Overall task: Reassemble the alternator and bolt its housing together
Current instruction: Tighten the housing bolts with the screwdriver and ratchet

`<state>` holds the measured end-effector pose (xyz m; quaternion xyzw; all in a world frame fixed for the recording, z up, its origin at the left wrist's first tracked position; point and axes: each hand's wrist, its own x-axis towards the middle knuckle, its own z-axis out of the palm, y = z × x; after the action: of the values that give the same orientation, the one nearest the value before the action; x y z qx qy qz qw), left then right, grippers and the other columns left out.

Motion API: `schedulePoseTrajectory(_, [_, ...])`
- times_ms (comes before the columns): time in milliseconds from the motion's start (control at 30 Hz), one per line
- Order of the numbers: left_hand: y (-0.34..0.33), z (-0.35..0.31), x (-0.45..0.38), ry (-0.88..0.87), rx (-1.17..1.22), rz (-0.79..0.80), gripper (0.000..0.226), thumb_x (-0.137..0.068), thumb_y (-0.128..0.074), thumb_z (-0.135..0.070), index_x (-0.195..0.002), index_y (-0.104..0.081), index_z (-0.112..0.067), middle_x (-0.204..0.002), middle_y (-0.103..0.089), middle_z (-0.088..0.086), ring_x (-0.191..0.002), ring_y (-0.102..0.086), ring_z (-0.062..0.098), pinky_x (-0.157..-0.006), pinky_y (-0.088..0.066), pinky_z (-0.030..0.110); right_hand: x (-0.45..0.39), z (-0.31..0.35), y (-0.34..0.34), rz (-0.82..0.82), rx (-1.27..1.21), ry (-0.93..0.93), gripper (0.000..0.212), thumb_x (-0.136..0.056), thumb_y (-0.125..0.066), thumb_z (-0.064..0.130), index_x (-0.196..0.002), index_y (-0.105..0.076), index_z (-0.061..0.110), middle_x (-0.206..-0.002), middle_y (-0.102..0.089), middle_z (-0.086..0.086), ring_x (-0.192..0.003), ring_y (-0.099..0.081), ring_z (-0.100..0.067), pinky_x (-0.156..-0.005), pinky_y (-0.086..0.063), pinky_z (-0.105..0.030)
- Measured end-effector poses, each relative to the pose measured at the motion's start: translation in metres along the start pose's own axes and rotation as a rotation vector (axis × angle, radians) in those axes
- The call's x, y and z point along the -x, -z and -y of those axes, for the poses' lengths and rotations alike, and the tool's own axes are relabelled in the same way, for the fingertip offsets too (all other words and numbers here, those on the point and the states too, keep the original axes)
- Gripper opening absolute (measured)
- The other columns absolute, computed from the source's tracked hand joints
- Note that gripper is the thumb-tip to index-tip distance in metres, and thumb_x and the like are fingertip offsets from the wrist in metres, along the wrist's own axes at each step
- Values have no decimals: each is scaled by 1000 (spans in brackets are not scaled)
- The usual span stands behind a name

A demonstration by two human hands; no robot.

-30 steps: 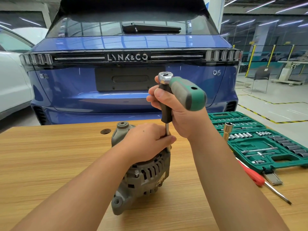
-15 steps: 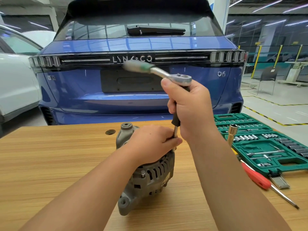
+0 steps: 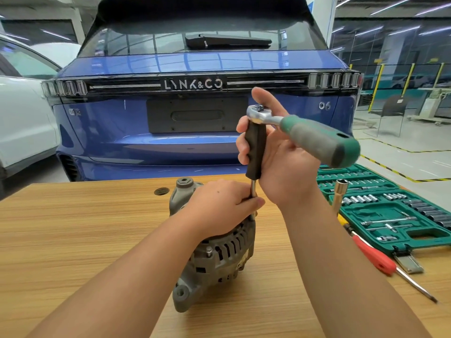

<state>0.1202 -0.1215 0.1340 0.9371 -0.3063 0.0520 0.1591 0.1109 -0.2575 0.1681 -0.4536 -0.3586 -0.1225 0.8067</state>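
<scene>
While left hand [image 3: 220,206] clamps alternator [image 3: 214,252], right hand's [image 3: 280,162] grip wraps ratchet [image 3: 255,152].

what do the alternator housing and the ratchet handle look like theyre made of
Alternator housing: looks like cast metal, likely aluminium, with a dull grey, slightly rough surface and moulded vent slots. Ratchet: bright chrome-like steel head with sharp reflections; the handle looks like matte green and grey plastic or rubber.
</scene>
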Motion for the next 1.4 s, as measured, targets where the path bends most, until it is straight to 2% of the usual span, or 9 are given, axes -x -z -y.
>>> schedulePoseTrajectory(200, [-1,0,-1,2,6,-14,35,-104,-44,-55,-90,-65,-31,-86,-69,-9,-80,-60,8,-71,-52,37,-3,7,-1,-149,39,-117,44,-91,-62,40,-129,-55,19,-83,-61,-2,-62,-55,-15,-55,-46,-27])
schedulePoseTrajectory(333, [-1,-1,-1,-17,-19,3,38,-105,-41,-56,-100,-68,-30,-89,-70,-8,-83,-62,11,-75,-56,42,-4,3,-9,-352,395,-32,12,-90,-73,26,-94,-66,17,-60,-51,6,-50,-42,-9,-45,-38,-24])
schedulePoseTrajectory(533, [0,0,-2,-9,32,2,30,-105,-46,-54,-89,-63,-35,-84,-67,-11,-80,-60,6,-75,-55,38,0,11,3,-61,11,-211,37,-90,-61,13,-126,-57,18,-81,-58,3,-64,-53,-11,-60,-45,-24])
schedulePoseTrajectory(733, [0,-1,-1,-1,58,6,34,-106,-44,-52,-102,-70,-30,-94,-73,-10,-89,-65,10,-83,-56,44,0,-6,-6,-142,225,97,33,-93,-59,5,-116,-60,29,-86,-59,-6,-61,-49,-18,-55,-44,-27])
schedulePoseTrajectory(833, [1,-1,0,-1,58,-3,34,-106,-45,-51,-100,-70,-29,-94,-73,-9,-90,-65,11,-83,-56,45,1,-6,-8,-121,206,70,40,-98,-52,2,-115,-67,34,-95,-57,-6,-62,-47,-19,-55,-44,-28])
schedulePoseTrajectory(967, [0,0,1,-14,47,-15,32,-105,-46,-51,-92,-66,-29,-85,-68,-9,-82,-62,9,-79,-56,44,0,1,-7,-69,-11,-72,39,-105,-34,26,-115,-71,29,-90,-59,-10,-64,-54,-19,-57,-47,-26])
schedulePoseTrajectory(1067, [-1,1,1,-22,36,-24,30,-105,-47,-52,-87,-61,-31,-81,-64,-9,-79,-59,8,-77,-55,42,0,3,-8,-88,36,-91,39,-96,-44,48,-122,-62,26,-87,-58,-8,-63,-54,-17,-56,-46,-26])
schedulePoseTrajectory(1267, [-1,-1,0,-38,12,3,35,-105,-43,-54,-101,-69,-31,-86,-68,-11,-79,-59,4,-73,-55,39,0,4,-14,-400,348,-5,16,-92,-72,26,-95,-63,12,-60,-47,5,-49,-36,-11,-45,-32,-27])
schedulePoseTrajectory(1400, [0,1,0,-23,50,3,33,-104,-45,-54,-99,-68,-32,-88,-69,-11,-83,-61,6,-79,-56,43,0,10,-9,-195,102,-118,20,-93,-65,16,-113,-64,18,-73,-55,1,-57,-47,-12,-55,-41,-24])
